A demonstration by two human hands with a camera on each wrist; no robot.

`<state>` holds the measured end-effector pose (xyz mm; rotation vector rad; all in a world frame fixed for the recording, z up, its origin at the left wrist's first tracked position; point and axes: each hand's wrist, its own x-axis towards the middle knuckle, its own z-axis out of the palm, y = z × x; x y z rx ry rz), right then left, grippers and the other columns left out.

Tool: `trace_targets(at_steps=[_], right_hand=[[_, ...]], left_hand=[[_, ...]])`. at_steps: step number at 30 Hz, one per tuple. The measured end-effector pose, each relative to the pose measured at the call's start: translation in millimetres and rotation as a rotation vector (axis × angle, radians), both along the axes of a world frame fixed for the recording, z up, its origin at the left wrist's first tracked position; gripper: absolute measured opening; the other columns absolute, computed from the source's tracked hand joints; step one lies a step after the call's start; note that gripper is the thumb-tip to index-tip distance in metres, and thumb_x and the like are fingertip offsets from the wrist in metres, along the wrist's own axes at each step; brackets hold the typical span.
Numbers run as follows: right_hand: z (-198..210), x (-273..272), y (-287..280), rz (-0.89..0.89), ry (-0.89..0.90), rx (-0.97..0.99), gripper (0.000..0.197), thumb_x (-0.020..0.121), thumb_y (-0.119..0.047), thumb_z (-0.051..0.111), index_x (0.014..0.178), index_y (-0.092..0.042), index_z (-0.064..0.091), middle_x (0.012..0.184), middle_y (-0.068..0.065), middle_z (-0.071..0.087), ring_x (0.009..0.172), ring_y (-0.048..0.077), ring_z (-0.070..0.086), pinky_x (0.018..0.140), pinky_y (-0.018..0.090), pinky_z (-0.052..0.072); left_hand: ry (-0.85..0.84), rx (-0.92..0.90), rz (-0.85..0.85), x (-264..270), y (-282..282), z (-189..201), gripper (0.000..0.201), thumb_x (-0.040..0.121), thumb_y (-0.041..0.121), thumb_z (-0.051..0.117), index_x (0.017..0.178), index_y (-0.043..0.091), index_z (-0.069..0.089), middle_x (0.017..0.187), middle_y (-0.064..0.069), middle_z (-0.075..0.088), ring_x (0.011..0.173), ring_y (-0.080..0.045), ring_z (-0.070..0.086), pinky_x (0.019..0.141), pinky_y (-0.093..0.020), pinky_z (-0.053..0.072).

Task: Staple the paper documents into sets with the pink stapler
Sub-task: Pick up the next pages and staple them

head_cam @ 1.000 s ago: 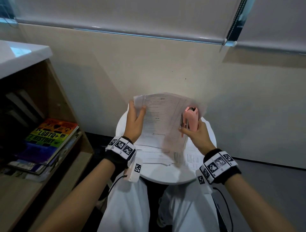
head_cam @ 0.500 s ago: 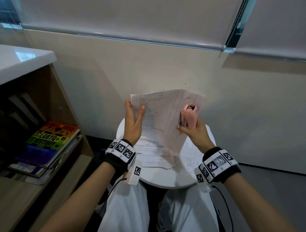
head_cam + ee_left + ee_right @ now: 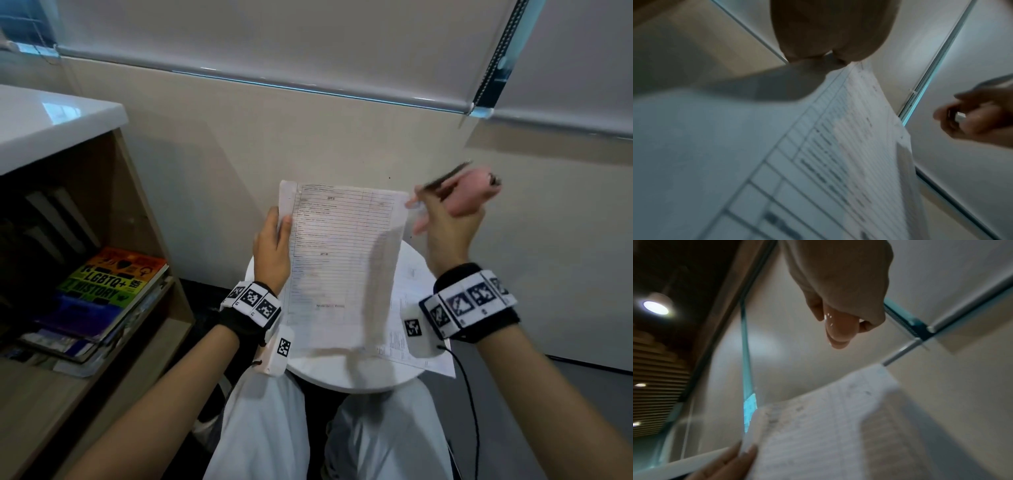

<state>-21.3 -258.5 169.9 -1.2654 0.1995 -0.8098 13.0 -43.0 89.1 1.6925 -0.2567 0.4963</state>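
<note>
Holding printed paper documents upright above a round white table, left hand pinching their left edge.
Gripping the pink stapler in right hand, fingers curled round it, just beside the sheets' top right corner.

Book cover: the rainbow-striped book on the shelf read "LGBTQ+ HISTORY" in large black letters.
Held sheet: the ruled form carried printed lines and small headings, all too blurred to read.
Wrist bands: the white bands bore black-and-white square code markers, without legible letters.
</note>
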Motion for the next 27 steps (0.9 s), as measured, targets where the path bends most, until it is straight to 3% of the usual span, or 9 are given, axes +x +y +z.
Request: trace_targets(at_steps=[3,6,8,10,14,19,22,25,27], right_hand=[[35.6,13.5,33.1,0.064,-0.050,0.161,0.012,0.070,-0.005,0.068,0.076,-0.006,0.058,0.062,0.005,0.057,0.055,0.027,0.056,0.052,0.031,0.050],[46.1,31.3,71.3,0.101,-0.004,0.212,0.019,0.058,-0.018,0.062,0.071,-0.005,0.060,0.063,0.006,0.050,0.057,0.025,0.049,0.048,0.040,0.050],[44.3,40.3,94.6,0.082,0.055,0.143,0.023,0.065,-0.019,0.064,0.080,-0.001,0.065,0.064,0.004,0.055,0.056,0.024,0.052,0.048,0.044,0.054],[35.9,46.6,111.1,0.073,0.080,0.049,0.019,0.074,-0.017,0.064,0.082,0.000,0.066,0.064,0.005,0.057,0.054,0.022,0.052,0.049,0.040,0.052],[15.0,53.9,126.0,0.062,0.139,-0.150,0.017,0.082,-0.027,0.065,0.073,-0.012,0.064,0.062,-0.003,0.058,0.054,0.013,0.052,0.052,0.026,0.045],[-0.7,55.7,137.0,0.043,0.191,-0.317,0.026,0.078,-0.038,0.063,0.063,-0.017,0.061,0.054,-0.008,0.057,0.053,0.013,0.056,0.058,0.032,0.051],[-3.0,55.6,141.7,0.059,0.197,-0.368,0.026,0.077,-0.036,0.063,0.058,-0.019,0.058,0.054,-0.007,0.057,0.052,0.015,0.056,0.056,0.032,0.049],[-2.6,56.3,144.0,0.087,0.164,-0.369,0.028,0.074,-0.035,0.059,0.061,-0.010,0.063,0.059,0.001,0.063,0.053,0.016,0.057,0.052,0.030,0.047],[-3.1,57.3,144.9,0.086,0.143,-0.375,0.035,0.071,-0.038,0.057,0.065,-0.004,0.065,0.063,0.008,0.067,0.056,0.022,0.061,0.053,0.033,0.050]], left_hand=[[0.059,-0.029,-0.018,-8.3,-3.2,-1.4,0.041,0.094,0.054,0.038,0.103,0.017,0.054,0.091,-0.010,0.067,0.083,-0.034,0.064,0.072,-0.057,0.053],[0.115,-0.032,-0.047,-18.5,-9.4,-4.2,0.045,0.093,0.056,0.037,0.098,0.014,0.053,0.088,-0.013,0.065,0.081,-0.037,0.063,0.070,-0.058,0.052],[0.128,-0.032,-0.068,-26.3,-12.5,-5.2,0.040,0.095,0.052,0.037,0.098,0.016,0.053,0.089,-0.011,0.066,0.082,-0.035,0.063,0.072,-0.057,0.052],[0.140,-0.048,-0.076,-31.7,-13.7,-6.6,0.036,0.097,0.047,0.037,0.102,0.016,0.055,0.092,-0.008,0.068,0.085,-0.031,0.065,0.077,-0.056,0.052],[0.119,-0.019,-0.046,-34.5,-11.0,-10.2,0.036,0.099,0.042,0.036,0.107,0.012,0.055,0.094,-0.007,0.067,0.089,-0.027,0.064,0.080,-0.053,0.051],[0.126,-0.020,-0.028,-32.2,-10.2,-12.5,0.040,0.099,0.042,0.036,0.100,0.006,0.053,0.090,-0.016,0.063,0.086,-0.034,0.060,0.077,-0.053,0.050],[0.136,-0.021,-0.032,-31.4,-10.6,-12.6,0.037,0.101,0.035,0.037,0.096,0.002,0.051,0.086,-0.018,0.061,0.078,-0.033,0.055,0.070,-0.044,0.047],[0.137,-0.006,-0.043,-32.6,-9.9,-11.0,0.033,0.102,0.025,0.038,0.090,-0.004,0.048,0.078,-0.016,0.056,0.069,-0.017,0.045,0.060,-0.019,0.037],[0.130,0.009,-0.052,-33.8,-10.2,-10.8,0.032,0.102,0.022,0.037,0.091,-0.006,0.049,0.080,-0.020,0.058,0.069,-0.016,0.046,0.057,-0.015,0.034]])
